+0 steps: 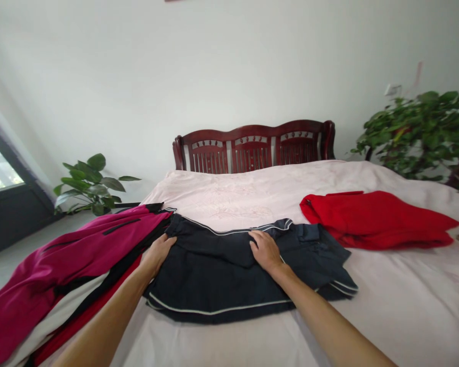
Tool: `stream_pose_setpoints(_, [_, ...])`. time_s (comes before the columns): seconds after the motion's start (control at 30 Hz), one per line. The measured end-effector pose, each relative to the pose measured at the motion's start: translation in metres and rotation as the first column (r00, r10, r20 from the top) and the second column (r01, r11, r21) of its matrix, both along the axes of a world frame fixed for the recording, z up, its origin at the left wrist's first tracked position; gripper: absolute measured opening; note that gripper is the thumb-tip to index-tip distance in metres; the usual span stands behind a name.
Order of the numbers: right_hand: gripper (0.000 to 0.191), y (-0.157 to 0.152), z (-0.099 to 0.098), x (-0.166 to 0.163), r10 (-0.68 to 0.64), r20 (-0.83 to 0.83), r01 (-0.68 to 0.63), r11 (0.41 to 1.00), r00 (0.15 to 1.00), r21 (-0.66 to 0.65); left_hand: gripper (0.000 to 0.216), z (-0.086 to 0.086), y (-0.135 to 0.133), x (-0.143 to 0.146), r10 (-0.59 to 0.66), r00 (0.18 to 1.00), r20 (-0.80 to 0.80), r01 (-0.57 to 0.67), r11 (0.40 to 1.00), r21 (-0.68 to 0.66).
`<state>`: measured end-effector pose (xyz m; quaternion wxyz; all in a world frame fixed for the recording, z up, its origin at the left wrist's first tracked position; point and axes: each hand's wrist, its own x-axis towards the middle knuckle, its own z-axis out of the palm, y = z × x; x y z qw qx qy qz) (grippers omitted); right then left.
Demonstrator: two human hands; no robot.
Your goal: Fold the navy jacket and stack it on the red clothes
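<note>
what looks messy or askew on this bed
The magenta jacket sprawls in a heap over the bed's left edge. The dark garment under both hands lies crooked, its right side bunched. Nothing looks spilled or damaged.

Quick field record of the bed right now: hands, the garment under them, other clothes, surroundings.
left hand: flat on the left edge of the dark navy garment, fingers not closed
right hand: palm down on its upper fold
garment: partly folded, white piping, lies on the pink bedsheet
left pile: magenta jacket over other clothes
right: red garment, apart
behind: wooden headboard, two plants
</note>
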<state>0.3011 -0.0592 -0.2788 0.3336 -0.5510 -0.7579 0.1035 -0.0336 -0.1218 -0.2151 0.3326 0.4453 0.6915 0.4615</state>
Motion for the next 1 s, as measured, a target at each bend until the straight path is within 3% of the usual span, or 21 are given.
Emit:
stream_pose_setpoints(0.1, [0.047,-0.023,0.029,-0.030,0.100,-0.389,-0.181,0.968,0.916,-0.176,0.042,0.026,0.003,0.027,-0.118,0.984,0.130,0.110,0.992,0.063])
stream_pose_setpoints(0.2, [0.068,-0.046,0.061,-0.066,0.099,-0.736,-0.512,0.780,0.669,-0.360,0.039,0.048,0.004,0.060,-0.200,0.964,0.175,0.185,0.978,0.101])
stream_pose_setpoints(0.3, [0.067,-0.056,0.084,-0.088,0.054,-0.844,-0.689,0.606,0.534,-0.397,0.034,0.059,0.005,0.089,-0.232,0.965,0.127,0.221,0.971,0.093])
stream_pose_setpoints(0.4, [0.062,-0.055,0.093,-0.092,0.009,-0.884,-0.750,0.533,0.468,-0.391,0.036,0.060,0.003,0.111,-0.303,0.938,0.165,0.304,0.952,0.023])
stream_pose_setpoints(0.53, [0.051,-0.050,0.093,-0.080,-0.072,-0.939,-0.762,0.566,0.336,-0.316,0.040,0.058,-0.001,0.132,-0.397,0.828,0.396,0.466,0.880,-0.093])
stream_pose_setpoints(0.7, [0.044,-0.047,0.090,-0.059,-0.145,-0.918,-0.686,0.624,0.369,-0.374,0.046,0.055,0.001,0.147,-0.394,0.700,0.596,0.547,0.832,-0.094])
stream_pose_setpoints(0.77, [0.043,-0.044,0.086,-0.052,-0.155,-0.919,-0.676,0.635,0.363,-0.374,0.050,0.052,0.003,0.150,-0.426,0.733,0.530,0.554,0.826,-0.102])
stream_pose_setpoints(0.9, [0.025,-0.037,0.073,-0.041,-0.071,-0.928,-0.699,0.637,0.367,-0.325,0.056,0.043,0.009,0.158,-0.464,0.863,0.199,0.483,0.873,-0.060])
stream_pose_setpoints(1.0, [0.018,-0.029,0.065,-0.028,-0.078,-0.917,-0.677,0.651,0.390,-0.343,0.049,0.036,0.011,0.162,-0.444,0.894,0.054,0.447,0.894,-0.045])
